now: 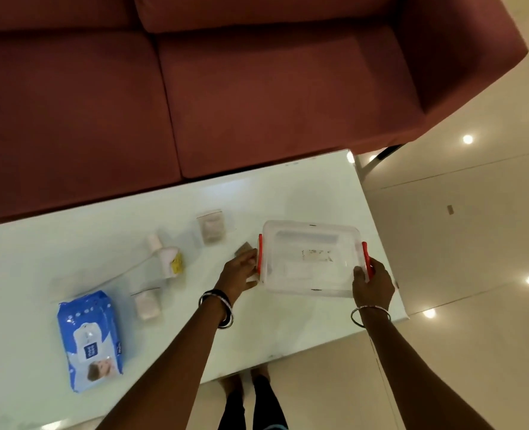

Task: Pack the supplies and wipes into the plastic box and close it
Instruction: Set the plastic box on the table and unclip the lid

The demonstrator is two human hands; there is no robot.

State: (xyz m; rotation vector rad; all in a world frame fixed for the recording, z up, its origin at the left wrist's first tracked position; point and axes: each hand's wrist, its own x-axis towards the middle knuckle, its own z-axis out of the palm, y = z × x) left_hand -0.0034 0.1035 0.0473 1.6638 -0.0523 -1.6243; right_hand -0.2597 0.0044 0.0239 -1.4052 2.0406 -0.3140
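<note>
A clear plastic box (311,259) with red side clips stands on the white table (303,193), its lid on. My left hand (238,273) grips its left end at the red clip. My right hand (373,282) holds its right end by the other clip. A blue pack of wipes (89,339) lies at the front left. Between it and the box lie a small clear bag of white material (146,304), a white roll and a packet with a yellow part (170,259), another clear bag (211,228), and a small brown item (244,249) by my left fingers.
A dark red sofa (226,88) runs along the table's far side. The table's right edge (384,243) is close to the box. Glossy floor tiles (474,243) lie to the right and in front. My feet (250,380) show below the near edge.
</note>
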